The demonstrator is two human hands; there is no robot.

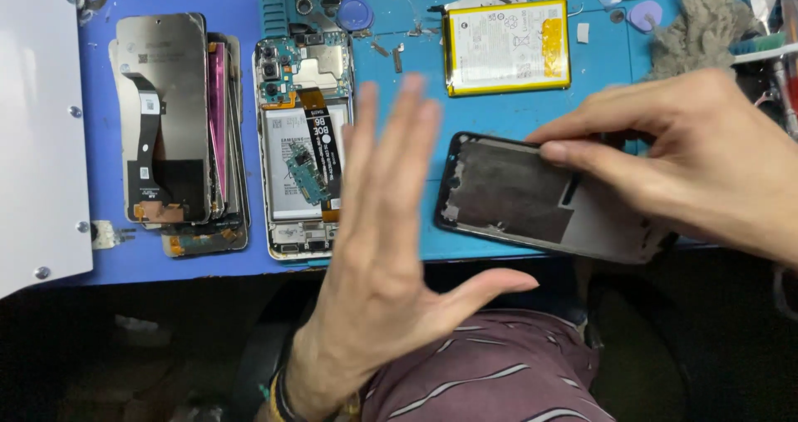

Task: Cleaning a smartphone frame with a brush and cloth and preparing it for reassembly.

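Blue tabletop [499, 118] matting carries the work. Nearest, the left hand [386, 247] hovers flat, fingers spread and empty, just left of the black phone frame [532, 197] — its long axis running left to right. The right hand [698, 152] pinches the frame's upper edge; farther back lies a yellow-edged battery [507, 46].

A desk topped with a flat blue work mat [515, 114] fills the upper part of the view, evenly and brightly lit from above. A white metal panel with round screw heads [37, 139] lies on its left end. Below the desk's front edge, the floor [150, 347] is dark and shadowed.
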